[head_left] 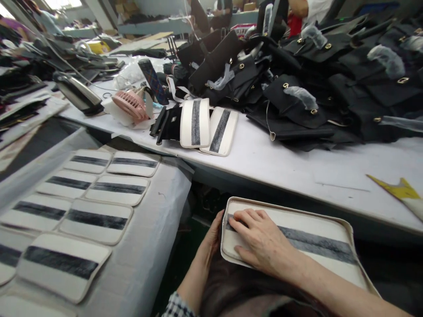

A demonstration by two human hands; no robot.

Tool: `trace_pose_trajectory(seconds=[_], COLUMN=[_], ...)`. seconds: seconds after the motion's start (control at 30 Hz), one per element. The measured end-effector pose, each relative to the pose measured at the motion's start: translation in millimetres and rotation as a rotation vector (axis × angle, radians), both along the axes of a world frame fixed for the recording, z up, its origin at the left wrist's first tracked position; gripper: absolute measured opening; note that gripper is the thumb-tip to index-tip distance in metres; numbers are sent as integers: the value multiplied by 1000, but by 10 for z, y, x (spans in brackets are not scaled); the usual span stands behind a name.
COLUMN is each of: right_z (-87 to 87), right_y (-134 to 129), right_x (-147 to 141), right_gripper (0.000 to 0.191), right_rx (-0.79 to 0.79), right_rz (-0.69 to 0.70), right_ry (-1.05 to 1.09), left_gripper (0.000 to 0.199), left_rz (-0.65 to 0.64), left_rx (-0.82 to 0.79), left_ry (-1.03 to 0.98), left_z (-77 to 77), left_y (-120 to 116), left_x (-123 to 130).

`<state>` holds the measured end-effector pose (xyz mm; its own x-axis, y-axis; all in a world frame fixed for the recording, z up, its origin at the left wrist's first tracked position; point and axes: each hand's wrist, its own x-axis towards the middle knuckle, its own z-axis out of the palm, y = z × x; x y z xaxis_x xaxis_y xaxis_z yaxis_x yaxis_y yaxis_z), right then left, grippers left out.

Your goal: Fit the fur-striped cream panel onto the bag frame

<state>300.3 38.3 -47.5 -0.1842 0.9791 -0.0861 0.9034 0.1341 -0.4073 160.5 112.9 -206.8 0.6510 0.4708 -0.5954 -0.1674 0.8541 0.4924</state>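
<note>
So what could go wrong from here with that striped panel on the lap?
The striped panel rests on brown cloth over the lap, steadied only by the right hand on top and the left hand at its edge, so it could slide into the dark gap below. Also, the laid-out panels sit near the edge of the sheet-covered table; a passing sleeve might knock them.

White work table (280,169), heaped black bag panels (297,97), striped cream pads (194,123)
</note>
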Motion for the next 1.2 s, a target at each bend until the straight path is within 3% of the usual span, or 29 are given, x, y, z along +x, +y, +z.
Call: trace_pose_trajectory(seconds=[0.2, 0.43, 0.83, 1.2], right_z=[-20, -82, -186, -249], right_y=[-67, -100, -194, -249], right_x=[4, -70, -117, -137], right_gripper=[47, 51, 51, 54], right_rx=[45, 83, 136, 191], right_rz=[-60, -112, -185, -273], right_ry=[79, 68, 105, 202], left_gripper=[55, 74, 55, 59], left_rz=[-77, -114, -135, -285], left_rx=[-15, 36, 201, 247], left_ry=[-14, 16, -5, 167], left_z=[193, 292, 588, 839], left_y=[-44, 20, 58, 196], left_x=[-93, -183, -300, -308])
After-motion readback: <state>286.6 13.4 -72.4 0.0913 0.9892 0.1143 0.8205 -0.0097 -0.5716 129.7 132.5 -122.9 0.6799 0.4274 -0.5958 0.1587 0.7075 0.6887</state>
